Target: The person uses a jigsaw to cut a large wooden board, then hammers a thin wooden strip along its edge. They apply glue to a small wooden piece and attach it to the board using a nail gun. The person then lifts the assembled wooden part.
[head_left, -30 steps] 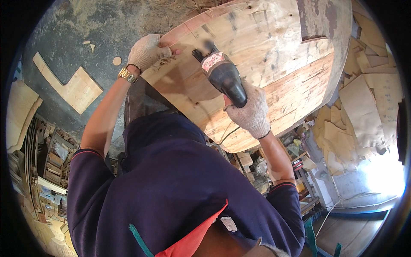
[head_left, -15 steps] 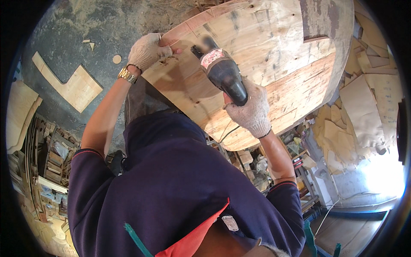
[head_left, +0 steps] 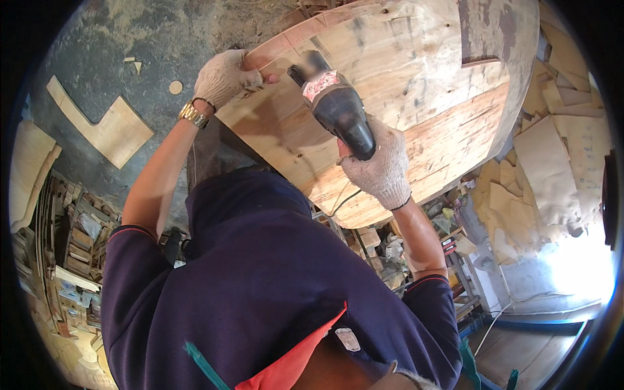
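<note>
My right hand (head_left: 382, 164), in a pale knit glove, is wrapped around the rear of a black handheld power tool (head_left: 343, 116). Its body carries a pink and white label. The tool's front end looks blurred, over the left part of a big plywood board (head_left: 390, 84) with a curved far edge. Also gloved, my left hand (head_left: 226, 77) holds the board's left edge, with fingertips near the upper face. A reddish strip (head_left: 286, 43) follows the curved rim beyond that hand. What the fingers do beneath the edge is hidden.
An L-shaped plywood offcut (head_left: 110, 130) and a small wooden disc (head_left: 176, 87) lie on the grey floor at left. Wood scraps in a rack (head_left: 81, 244) stand lower left. Large thin sheets (head_left: 552, 162) lean at the right. A dark cord (head_left: 344, 203) crosses the board's near edge.
Almost nothing differs. The power tool has shifted very slightly at its front end, and the whole view has moved a little; both hands keep their grip.
</note>
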{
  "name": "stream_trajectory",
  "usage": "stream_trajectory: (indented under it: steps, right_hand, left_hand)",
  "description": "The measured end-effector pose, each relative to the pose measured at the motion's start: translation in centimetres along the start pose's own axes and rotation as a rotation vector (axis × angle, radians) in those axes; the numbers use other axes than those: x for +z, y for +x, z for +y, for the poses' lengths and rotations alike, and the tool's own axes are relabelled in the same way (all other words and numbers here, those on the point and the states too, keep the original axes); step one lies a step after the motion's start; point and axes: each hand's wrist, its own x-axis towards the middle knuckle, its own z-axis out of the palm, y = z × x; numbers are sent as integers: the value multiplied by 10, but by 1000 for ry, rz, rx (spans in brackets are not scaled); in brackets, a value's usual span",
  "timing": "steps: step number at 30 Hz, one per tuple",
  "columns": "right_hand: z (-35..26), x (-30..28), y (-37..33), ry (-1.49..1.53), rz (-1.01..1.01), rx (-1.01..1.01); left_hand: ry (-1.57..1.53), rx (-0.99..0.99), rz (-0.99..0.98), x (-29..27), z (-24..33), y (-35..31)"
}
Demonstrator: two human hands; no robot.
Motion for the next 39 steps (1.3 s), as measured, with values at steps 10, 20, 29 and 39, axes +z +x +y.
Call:
stream_trajectory:
  steps: [10, 20, 29, 39]
  right_hand:
    - [-5, -1, 5, 26, -15, 2]
    - [-11, -2, 9, 19, -15, 11]
    - [-20, -5, 15, 52, -40, 29]
    - [-25, -3, 19, 50, -38, 46]
  left_hand:
    - [61, -43, -7, -9, 17, -4]
    - [43, -83, -83, -16, 24, -6]
    - [103, -51, -70, -13, 20, -5]
    - [65, -66, -106, -13, 20, -5]
